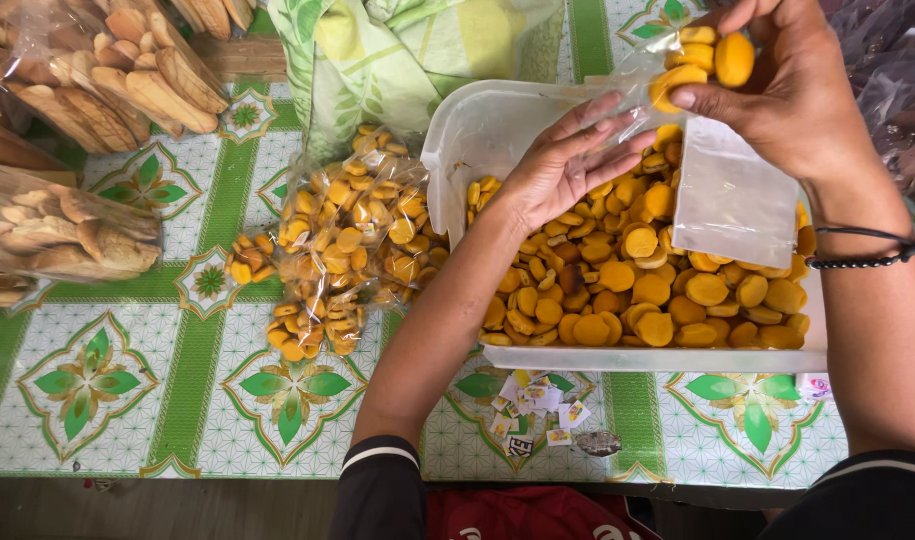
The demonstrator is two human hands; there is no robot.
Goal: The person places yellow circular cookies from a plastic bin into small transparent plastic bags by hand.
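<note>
Bagged long biscuits (98, 80), paper labels (533, 405), patterned tablecloth (128, 390)

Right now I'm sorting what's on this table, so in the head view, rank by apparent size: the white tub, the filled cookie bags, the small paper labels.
1. white tub
2. filled cookie bags
3. small paper labels, clearly smallest
</note>
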